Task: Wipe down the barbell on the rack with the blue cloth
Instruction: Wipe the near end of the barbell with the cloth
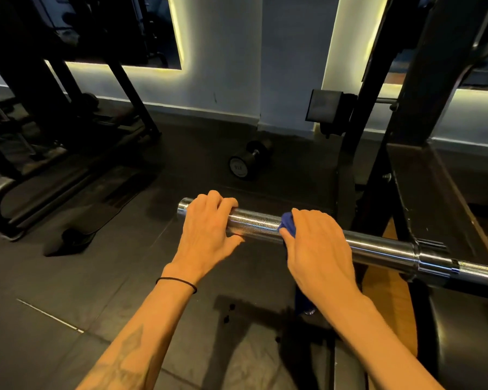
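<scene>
Blue cloth (288, 226) bunches under my right hand (319, 249), whose fingers curl over it and clamp it round the chrome sleeve of the barbell (257, 221). My left hand (209, 235) grips the sleeve bare, near its free left end, fingers wrapped over the top. I judge the cloth could slip out, since little of it shows past my fingers, and the sleeve may spin under me. Count: one cloth, one barbell lying on one rack (406, 142) at right, one dumbbell (248, 161) on the far floor.
</scene>
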Demonstrator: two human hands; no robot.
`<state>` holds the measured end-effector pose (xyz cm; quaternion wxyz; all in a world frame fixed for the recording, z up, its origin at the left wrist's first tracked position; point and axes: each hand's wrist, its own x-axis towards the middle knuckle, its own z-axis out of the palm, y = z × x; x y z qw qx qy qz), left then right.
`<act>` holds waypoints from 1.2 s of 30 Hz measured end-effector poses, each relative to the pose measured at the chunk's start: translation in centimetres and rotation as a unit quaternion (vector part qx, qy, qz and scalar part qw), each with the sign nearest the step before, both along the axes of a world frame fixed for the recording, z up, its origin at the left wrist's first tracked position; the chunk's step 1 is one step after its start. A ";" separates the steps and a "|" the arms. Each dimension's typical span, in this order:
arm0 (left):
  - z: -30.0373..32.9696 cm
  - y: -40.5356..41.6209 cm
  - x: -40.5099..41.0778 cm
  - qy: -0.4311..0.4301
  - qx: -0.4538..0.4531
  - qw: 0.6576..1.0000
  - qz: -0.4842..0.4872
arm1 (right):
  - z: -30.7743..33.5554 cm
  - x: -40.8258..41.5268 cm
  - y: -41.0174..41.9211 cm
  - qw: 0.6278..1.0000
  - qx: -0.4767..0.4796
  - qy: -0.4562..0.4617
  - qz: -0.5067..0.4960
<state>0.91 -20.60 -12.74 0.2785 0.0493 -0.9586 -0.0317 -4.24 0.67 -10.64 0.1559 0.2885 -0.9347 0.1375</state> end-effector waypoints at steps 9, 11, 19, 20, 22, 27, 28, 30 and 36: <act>0.1 -0.5 -0.2 -0.080 0.083 0.990 -0.080 | 0.4 0.1 -7.5 0.993 0.060 -0.006 0.103; 0.3 -0.6 0.2 -0.082 0.102 0.987 -0.093 | 0.1 0.2 -6.2 0.993 0.026 -0.001 0.116; -0.6 0.7 0.5 0.034 0.089 0.994 -0.060 | 0.3 0.0 0.5 1.000 0.005 0.005 0.010; -0.8 1.1 0.3 0.044 0.068 0.996 -0.046 | 0.1 0.4 0.0 1.000 0.007 -0.001 0.007; -0.8 1.9 0.0 0.062 0.055 0.997 -0.011 | -0.1 0.6 -1.9 0.999 0.019 0.002 0.026; 0.0 0.9 -0.4 0.009 0.051 0.998 -0.027 | 1.1 -0.1 -6.6 0.991 0.069 0.004 0.115; 0.2 0.6 -0.3 -0.002 0.050 0.998 -0.042 | 1.3 -0.3 -6.8 0.990 0.066 0.015 0.122; 0.6 0.2 -0.1 -0.012 0.044 0.997 -0.064 | 1.7 -0.6 -6.3 0.991 0.057 0.015 0.121; 0.6 -0.2 -0.4 -0.027 0.049 0.994 -0.090 | 1.8 -1.5 0.0 0.996 0.084 -0.016 0.019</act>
